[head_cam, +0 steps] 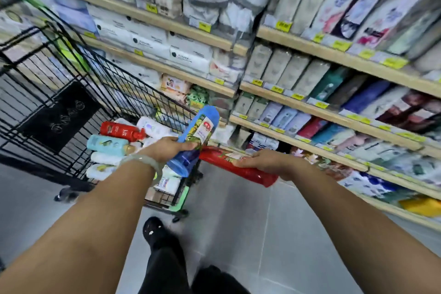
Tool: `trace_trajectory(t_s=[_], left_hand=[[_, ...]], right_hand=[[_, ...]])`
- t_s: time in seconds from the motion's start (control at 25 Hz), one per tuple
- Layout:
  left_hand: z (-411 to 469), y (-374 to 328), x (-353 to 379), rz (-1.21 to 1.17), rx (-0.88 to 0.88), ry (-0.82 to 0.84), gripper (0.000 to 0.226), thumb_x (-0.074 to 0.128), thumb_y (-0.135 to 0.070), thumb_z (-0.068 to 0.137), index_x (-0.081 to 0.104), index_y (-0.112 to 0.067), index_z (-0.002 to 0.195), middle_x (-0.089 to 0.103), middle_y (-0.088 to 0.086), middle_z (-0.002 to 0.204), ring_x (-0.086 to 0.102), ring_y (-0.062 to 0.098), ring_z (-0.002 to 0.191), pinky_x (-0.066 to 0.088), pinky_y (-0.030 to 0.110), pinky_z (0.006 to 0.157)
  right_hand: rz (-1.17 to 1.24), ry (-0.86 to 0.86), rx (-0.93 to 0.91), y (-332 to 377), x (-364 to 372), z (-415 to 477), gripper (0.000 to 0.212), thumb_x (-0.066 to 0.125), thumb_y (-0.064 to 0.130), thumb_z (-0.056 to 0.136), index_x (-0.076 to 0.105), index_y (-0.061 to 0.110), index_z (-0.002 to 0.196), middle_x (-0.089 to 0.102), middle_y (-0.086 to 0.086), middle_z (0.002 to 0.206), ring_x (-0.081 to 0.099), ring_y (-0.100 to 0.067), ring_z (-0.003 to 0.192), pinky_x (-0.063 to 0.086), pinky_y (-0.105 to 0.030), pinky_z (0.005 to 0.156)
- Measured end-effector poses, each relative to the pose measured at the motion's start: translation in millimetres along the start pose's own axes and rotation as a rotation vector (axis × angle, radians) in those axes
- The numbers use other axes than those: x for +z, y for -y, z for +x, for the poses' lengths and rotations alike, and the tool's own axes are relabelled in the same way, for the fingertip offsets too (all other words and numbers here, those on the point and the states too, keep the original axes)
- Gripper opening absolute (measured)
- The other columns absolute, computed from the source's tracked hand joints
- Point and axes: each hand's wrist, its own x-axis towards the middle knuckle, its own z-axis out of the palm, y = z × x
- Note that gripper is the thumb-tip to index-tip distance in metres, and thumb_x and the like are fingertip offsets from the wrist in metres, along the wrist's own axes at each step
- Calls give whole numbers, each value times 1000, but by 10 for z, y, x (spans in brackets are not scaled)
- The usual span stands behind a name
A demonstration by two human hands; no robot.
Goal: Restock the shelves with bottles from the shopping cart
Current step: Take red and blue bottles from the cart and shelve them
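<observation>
My left hand (167, 149) grips a blue bottle (196, 136) around its middle, tilted with one end up toward the shelves, just above the cart's near right corner. My right hand (269, 162) holds a red bottle (238, 166) lying almost level, in front of the low shelf (298, 142). The black wire shopping cart (71, 93) stands to the left. Inside it lie a red pump bottle (119, 130), a teal bottle (107, 143) and several white bottles (105, 159).
Wooden shelves (334, 56) packed with tissue packs and boxed goods fill the back and right, with yellow price tags on their edges. Grey tiled floor (250, 222) lies below. My dark shoe (155, 229) and trouser legs are at the bottom middle.
</observation>
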Motion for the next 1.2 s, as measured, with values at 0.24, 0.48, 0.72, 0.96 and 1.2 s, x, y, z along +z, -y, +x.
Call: trace_trajectory(t_s=[0.24, 0.48, 0.72, 0.96, 1.2], left_hand=[[-298, -495, 966, -201, 60, 169, 36, 70, -37, 79, 65, -6, 98, 72, 10, 74, 67, 20, 55, 56, 32, 63], [-435, -1144, 1772, -342, 72, 354, 39, 62, -39, 87, 66, -9, 112, 74, 11, 90, 71, 23, 71, 57, 36, 74], [-233, -1748, 2110, -216, -13, 565, 43, 63, -47, 79, 67, -11, 102, 74, 12, 85, 72, 24, 67, 59, 37, 59], [-66, -2351, 2696, -233, 18, 680, 45, 62, -48, 83, 64, -12, 110, 74, 12, 85, 71, 24, 64, 57, 36, 54], [5, -2670, 3428, -253, 9, 706, 51, 64, -52, 81, 64, -16, 117, 72, 12, 104, 69, 28, 83, 56, 46, 80]], right_hand=[[17, -82, 0, -676, -619, -856, 64, 77, 50, 72, 59, 10, 118, 59, 5, 94, 58, -10, 76, 47, -18, 53], [59, -143, -57, -1039, -1048, -1291, 65, 80, 39, 73, 57, 18, 130, 57, 2, 132, 55, -15, 115, 44, -26, 98], [143, -216, -17, -1168, -1601, -1465, 72, 81, 39, 70, 54, 20, 134, 56, 4, 126, 58, -17, 108, 46, -28, 91], [436, -366, 23, -1439, -2157, -1685, 60, 84, 34, 68, 59, 22, 121, 66, -11, 113, 71, -27, 91, 59, -41, 81], [886, -724, -20, -1935, -2387, -1907, 49, 80, 15, 75, 53, 11, 116, 66, -17, 98, 71, -19, 60, 57, -29, 45]])
